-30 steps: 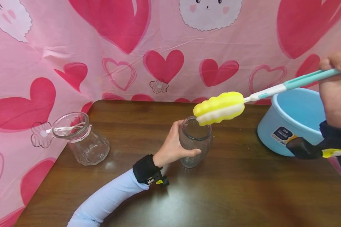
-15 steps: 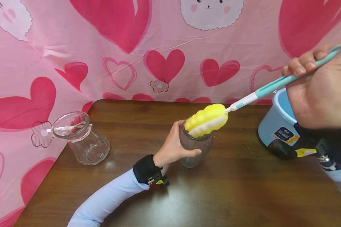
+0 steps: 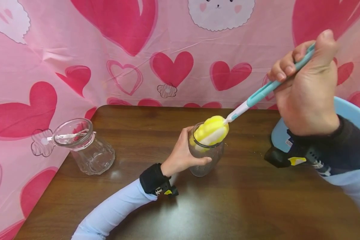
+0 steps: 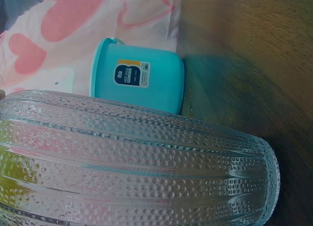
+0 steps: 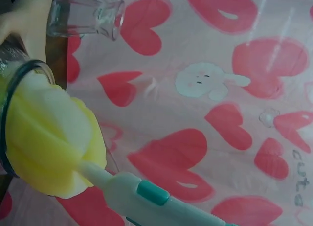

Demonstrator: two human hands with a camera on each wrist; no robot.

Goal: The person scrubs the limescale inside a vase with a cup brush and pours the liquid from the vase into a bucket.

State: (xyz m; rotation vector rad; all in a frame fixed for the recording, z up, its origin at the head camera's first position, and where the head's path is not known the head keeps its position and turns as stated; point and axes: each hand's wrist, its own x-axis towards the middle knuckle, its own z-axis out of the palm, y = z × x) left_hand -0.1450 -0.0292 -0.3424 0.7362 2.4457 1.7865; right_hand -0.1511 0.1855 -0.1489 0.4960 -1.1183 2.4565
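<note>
My left hand (image 3: 186, 155) grips a clear glass jar (image 3: 205, 163) around its side; the jar stands upright on the table. In the left wrist view the jar's dimpled, ribbed glass (image 4: 156, 167) fills the lower part. With curled fingers my right hand (image 3: 309, 83) holds the teal and white handle of a bottle brush (image 3: 261, 95). The brush slants down to the left. Its yellow and white sponge head (image 5: 54, 138) sits partly inside the jar's mouth, and the upper part sticks out above the rim.
A second glass jar (image 3: 94, 156) with a ribbon at its neck stands at the left of the wooden table (image 3: 216, 210). At the right is a light blue bucket (image 4: 142, 74), partly behind my right wrist. A pink heart-print cloth (image 3: 123, 30) hangs behind.
My right hand has come left and brought the brush down, so its sponge head has gone from above the jar's rim into the mouth. The left hand and jar stay put.
</note>
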